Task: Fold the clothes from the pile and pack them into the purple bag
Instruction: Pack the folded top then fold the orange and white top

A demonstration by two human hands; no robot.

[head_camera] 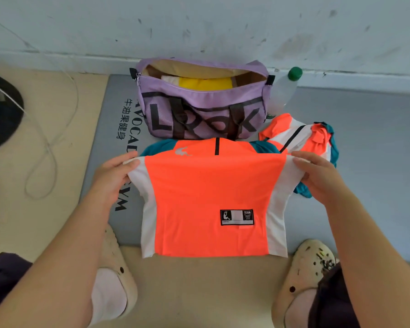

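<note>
An orange sports shirt [211, 192] with white side panels and teal sleeves lies spread on the grey mat, front up. My left hand [115, 174] pinches its left white edge near the sleeve. My right hand [317, 176] pinches the right white edge. Behind the shirt stands the purple bag [199, 107], unzipped, with yellow and white clothes inside. A crumpled orange, white and teal garment [303, 136] lies to the right of the bag, partly under the shirt's sleeve.
A clear plastic bottle with a green cap [287, 88] leans beside the bag by the wall. The grey mat [365, 162] lies on a beige floor. A white cable [52, 143] and a dark round object [3, 114] sit at the left. My feet in beige clogs flank the shirt's hem.
</note>
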